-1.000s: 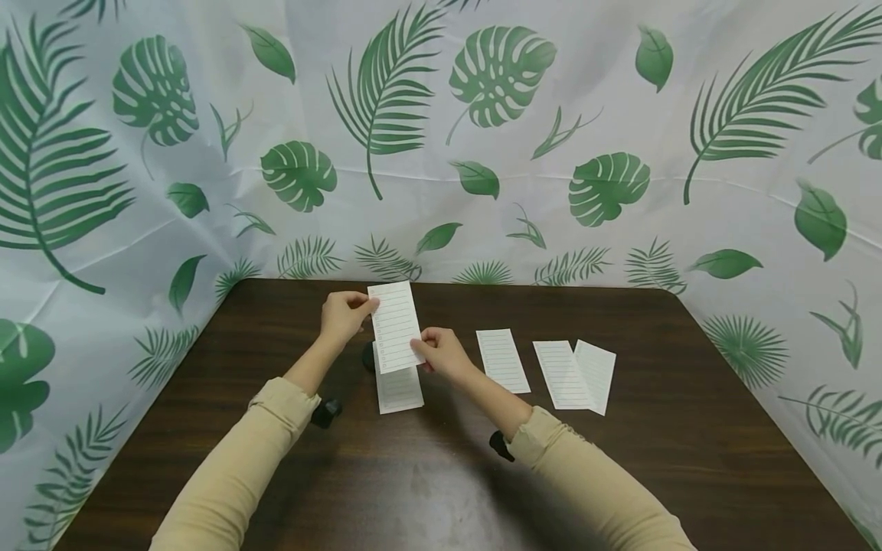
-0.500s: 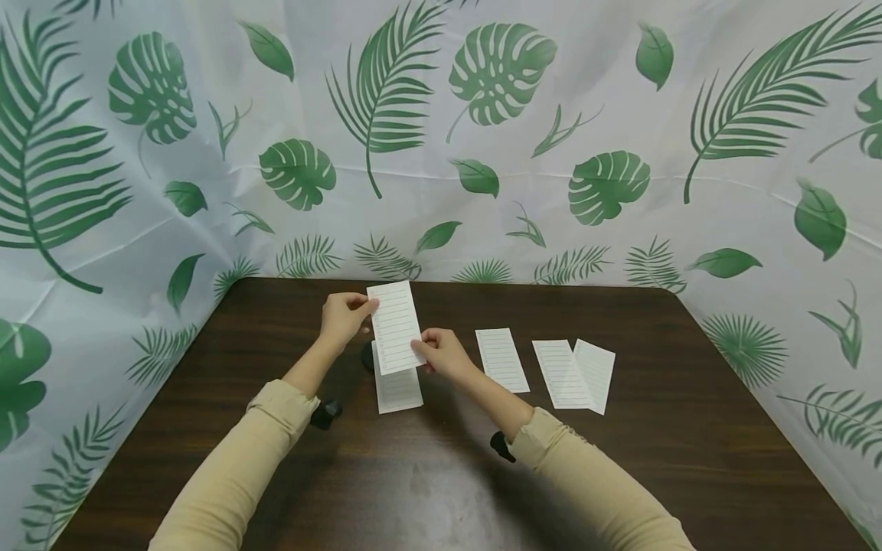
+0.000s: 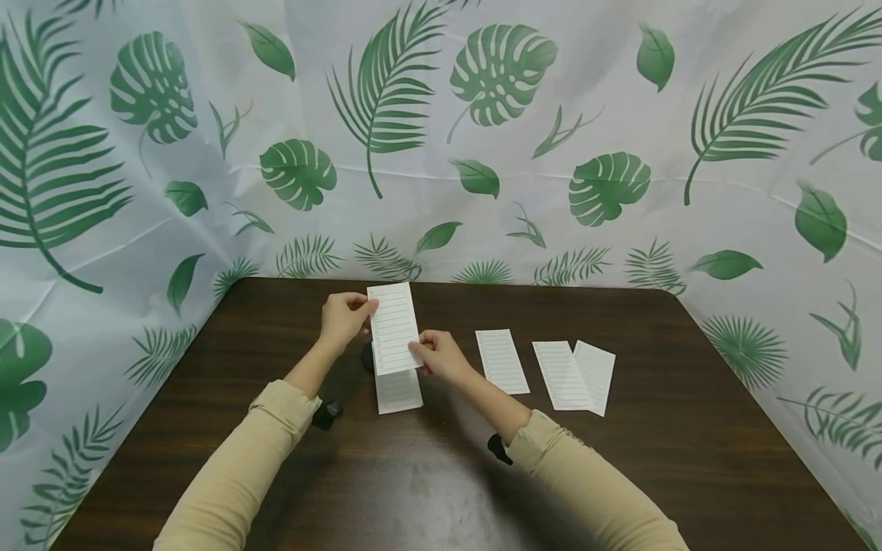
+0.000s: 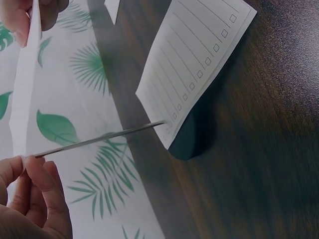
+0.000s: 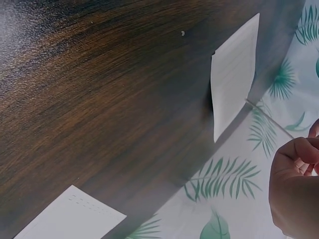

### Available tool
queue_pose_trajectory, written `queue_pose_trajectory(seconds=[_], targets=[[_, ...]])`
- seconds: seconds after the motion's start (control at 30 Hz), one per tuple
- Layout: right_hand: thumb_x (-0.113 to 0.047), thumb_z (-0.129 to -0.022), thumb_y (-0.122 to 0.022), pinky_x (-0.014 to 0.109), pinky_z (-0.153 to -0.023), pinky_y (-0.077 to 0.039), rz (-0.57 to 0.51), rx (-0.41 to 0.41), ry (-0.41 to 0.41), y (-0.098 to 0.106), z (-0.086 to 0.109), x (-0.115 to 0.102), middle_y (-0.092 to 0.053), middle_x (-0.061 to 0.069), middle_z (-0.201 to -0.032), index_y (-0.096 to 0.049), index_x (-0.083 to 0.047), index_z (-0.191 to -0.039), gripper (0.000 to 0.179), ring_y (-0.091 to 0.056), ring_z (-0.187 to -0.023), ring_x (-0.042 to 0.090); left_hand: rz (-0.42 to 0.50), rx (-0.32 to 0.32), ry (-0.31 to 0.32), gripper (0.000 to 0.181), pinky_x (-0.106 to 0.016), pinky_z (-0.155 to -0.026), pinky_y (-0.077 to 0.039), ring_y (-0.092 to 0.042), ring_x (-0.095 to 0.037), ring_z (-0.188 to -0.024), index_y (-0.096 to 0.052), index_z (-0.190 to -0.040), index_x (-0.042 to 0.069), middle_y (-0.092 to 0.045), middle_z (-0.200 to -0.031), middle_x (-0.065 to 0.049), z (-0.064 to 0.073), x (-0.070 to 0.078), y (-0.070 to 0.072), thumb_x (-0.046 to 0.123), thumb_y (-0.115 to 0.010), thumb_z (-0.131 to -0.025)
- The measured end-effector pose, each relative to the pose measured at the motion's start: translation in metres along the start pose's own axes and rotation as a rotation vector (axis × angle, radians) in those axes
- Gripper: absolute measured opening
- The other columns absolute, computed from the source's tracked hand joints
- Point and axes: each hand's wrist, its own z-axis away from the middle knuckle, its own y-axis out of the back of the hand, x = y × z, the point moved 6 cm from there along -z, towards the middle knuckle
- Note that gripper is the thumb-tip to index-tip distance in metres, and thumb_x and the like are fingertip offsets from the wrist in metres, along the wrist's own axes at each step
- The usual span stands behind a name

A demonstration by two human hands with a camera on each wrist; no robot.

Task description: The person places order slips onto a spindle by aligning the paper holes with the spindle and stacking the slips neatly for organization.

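Barely anything has moved since half a second ago: the right hand point(image 3: 445, 357) sits a shade further in over the edge of the held card point(image 3: 396, 327), which is up in the air near the card pile point(image 3: 400, 394). Both hands are closed in pinches on it, the left hand point(image 3: 341, 317) at the upper left edge, the right at the lower right. From the pile, with a dark base point(image 4: 185, 144) under it, a thin rod point(image 4: 102, 141) reaches the left fingertips; whether its tip has pierced the held card is hard to tell. Threading the card on looks like the step; square paper, fingers clear of the point and an even push should prevent tearing. Otherwise, grips and pile match the earlier frame.
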Motion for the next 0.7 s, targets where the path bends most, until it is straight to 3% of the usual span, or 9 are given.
queue_pose_trajectory(seconds=[0.07,0.3,0.4,0.6,0.7], targets=[[-0.005,-0.095,-0.051,0.021,-0.046,-0.037,0.002,-0.002,-0.004,-0.0002,-0.0004,0.0,-0.045,-0.003,-0.053,-0.056,0.01,-0.09,0.017,-0.041,-0.045,0.008,0.009,-0.002,0.005,0.028,-0.04,-0.064,-0.06,-0.052,-0.003,-0.052,-0.067,-0.105,-0.004,-0.062,-0.087,-0.01,-0.0011,-0.0012,-0.0003,0.019,-0.064,-0.09],[-0.006,-0.095,-0.051,0.02,-0.046,-0.038,0.013,0.009,-0.023,0.0009,-0.003,0.0019,-0.046,-0.004,-0.054,-0.057,0.009,-0.089,0.017,-0.042,-0.046,0.009,0.101,-0.043,0.091,0.03,-0.017,-0.052,-0.054,-0.053,-0.005,-0.062,-0.066,-0.108,-0.004,-0.061,-0.093,-0.015,-0.0021,-0.0051,-0.0008,0.021,-0.061,-0.092],[-0.006,-0.095,-0.052,0.02,-0.047,-0.039,0.01,0.011,-0.031,0.0017,-0.0034,0.0029,-0.045,-0.004,-0.053,-0.057,0.009,-0.089,0.017,-0.042,-0.046,0.008,0.111,-0.045,0.1,0.031,-0.019,-0.053,-0.054,-0.052,-0.005,-0.061,-0.066,-0.108,-0.004,-0.061,-0.09,-0.015,-0.0025,-0.0051,-0.0009,0.022,-0.06,-0.093],[-0.007,-0.095,-0.052,0.02,-0.047,-0.037,0.006,0.012,-0.053,0.0029,-0.0035,0.0058,-0.044,-0.004,-0.052,-0.056,0.006,-0.084,0.018,-0.041,-0.045,0.007,0.094,-0.035,0.09,0.029,-0.034,-0.066,-0.06,-0.053,-0.005,-0.061,-0.067,-0.107,-0.003,-0.059,-0.081,-0.004,-0.0045,-0.0041,-0.0018,0.021,-0.059,-0.093],[-0.007,-0.095,-0.051,0.019,-0.044,-0.036,0.004,0.001,-0.057,0.0028,-0.0032,0.0076,-0.044,-0.005,-0.05,-0.055,0.004,-0.08,0.019,-0.041,-0.044,0.007,0.077,-0.039,0.087,0.028,-0.033,-0.064,-0.06,-0.053,-0.005,-0.062,-0.068,-0.107,-0.003,-0.061,-0.084,-0.007,-0.0042,-0.0028,-0.0019,0.02,-0.059,-0.093]])
